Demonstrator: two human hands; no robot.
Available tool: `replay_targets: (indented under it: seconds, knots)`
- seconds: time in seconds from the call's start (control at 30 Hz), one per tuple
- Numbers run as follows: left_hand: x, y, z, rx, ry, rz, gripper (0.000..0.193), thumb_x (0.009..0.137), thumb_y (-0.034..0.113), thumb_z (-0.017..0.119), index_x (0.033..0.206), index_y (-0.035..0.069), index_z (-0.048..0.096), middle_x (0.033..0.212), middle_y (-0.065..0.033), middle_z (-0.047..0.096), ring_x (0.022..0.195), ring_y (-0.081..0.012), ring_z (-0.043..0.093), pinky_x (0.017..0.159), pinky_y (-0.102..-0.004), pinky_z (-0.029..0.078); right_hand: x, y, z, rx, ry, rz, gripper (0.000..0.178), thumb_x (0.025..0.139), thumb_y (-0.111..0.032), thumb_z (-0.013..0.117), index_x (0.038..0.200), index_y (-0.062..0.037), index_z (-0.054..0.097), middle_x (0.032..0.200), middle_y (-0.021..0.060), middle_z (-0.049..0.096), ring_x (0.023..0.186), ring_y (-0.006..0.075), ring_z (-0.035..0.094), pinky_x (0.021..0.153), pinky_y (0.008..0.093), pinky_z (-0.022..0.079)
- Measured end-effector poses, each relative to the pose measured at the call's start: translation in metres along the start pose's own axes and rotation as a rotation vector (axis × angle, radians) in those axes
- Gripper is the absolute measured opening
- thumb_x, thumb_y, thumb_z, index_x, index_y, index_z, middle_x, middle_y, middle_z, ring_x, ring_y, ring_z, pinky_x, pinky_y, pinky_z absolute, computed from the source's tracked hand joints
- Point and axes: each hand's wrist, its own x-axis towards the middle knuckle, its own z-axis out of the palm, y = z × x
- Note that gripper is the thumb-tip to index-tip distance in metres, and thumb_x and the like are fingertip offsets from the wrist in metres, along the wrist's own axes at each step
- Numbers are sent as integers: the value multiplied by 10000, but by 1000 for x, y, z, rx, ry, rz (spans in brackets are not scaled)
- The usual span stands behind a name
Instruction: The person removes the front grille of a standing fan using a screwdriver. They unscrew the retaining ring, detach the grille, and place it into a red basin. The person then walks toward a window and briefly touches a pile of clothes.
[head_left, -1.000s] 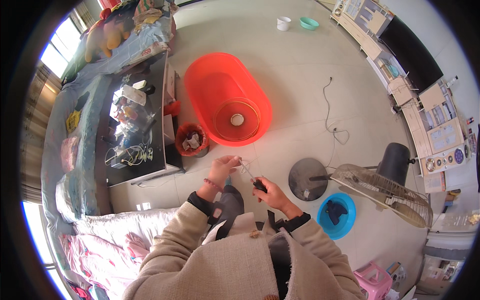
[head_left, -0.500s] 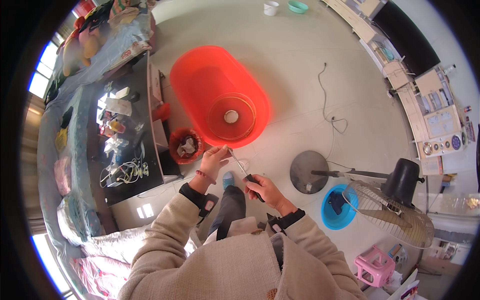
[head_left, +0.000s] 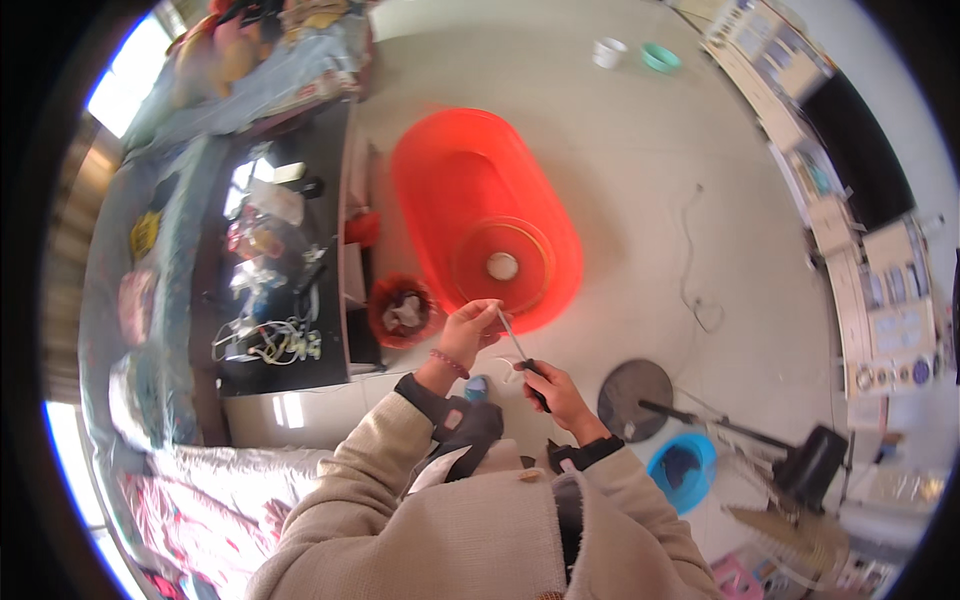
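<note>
My right hand (head_left: 556,392) is closed round the black handle of what looks like a screwdriver (head_left: 514,337), its slim metal shaft slanting up and left. At the shaft's far end, my left hand (head_left: 470,333) pinches the tip between thumb and fingers. Both hands are over the near end of a large red oval tub (head_left: 425,175). Inside the tub's near part lies a round reddish disc with a thin gold ring (head_left: 490,228) and a whitish round piece (head_left: 502,266) at its middle. Blur hides what else, if anything, my left fingertips hold.
Left of the tub is a red-lined waste bin (head_left: 385,335), beside a black-topped table (head_left: 290,375) with cables and clutter. To my right are a standing fan (head_left: 800,480), its round base (head_left: 636,400) and a blue basin (head_left: 708,455). A grey cord (head_left: 687,250) lies across the floor.
The view has shifted, so the room's things appear further right and the tub slightly lower. Both hands keep the same hold on the screwdriver.
</note>
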Motion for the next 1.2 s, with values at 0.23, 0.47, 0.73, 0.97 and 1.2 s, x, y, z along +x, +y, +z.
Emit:
replay_targets:
  seconds: [0.23,0.47,0.73,0.97,1.2]
  knots:
    - [51,95,-27,29,96,69,128,976,192,596,1003,66,592,898,-87,699,719,-159,682,542,-231,512,80,-77,14,-91,-107,63,282,955,-194,593,1180,-25,613,716,-4,559,514,54,450,468,205,349]
    - [139,118,28,111,127,24,131,991,196,566,1047,85,607,941,-46,694,854,-132,664,699,-250,506,145,-147,-71,-216,-112,60,270,937,-210,624,1126,-17,635,718,9,581,502,56,453,461,208,366]
    - [306,134,172,152,152,113,129,989,188,569,1048,89,626,987,-35,703,890,-133,665,751,-267,528,249,-283,-270,-272,-323,-11,293,942,-252,627,1151,-48,647,751,3,617,545,55,517,499,220,430]
    - [454,176,371,212,15,106,111,962,162,616,979,66,667,990,-49,713,905,-136,673,738,-251,519,260,-463,-466,-348,-233,53,306,935,-240,635,1172,-47,638,737,-2,605,551,60,507,500,218,424]
    - [548,252,438,-26,41,120,84,960,159,612,986,107,672,970,-39,714,905,-156,681,693,-251,501,320,-597,-508,-445,-212,-70,330,922,-222,650,1199,-43,640,762,-3,626,589,55,529,512,213,429]
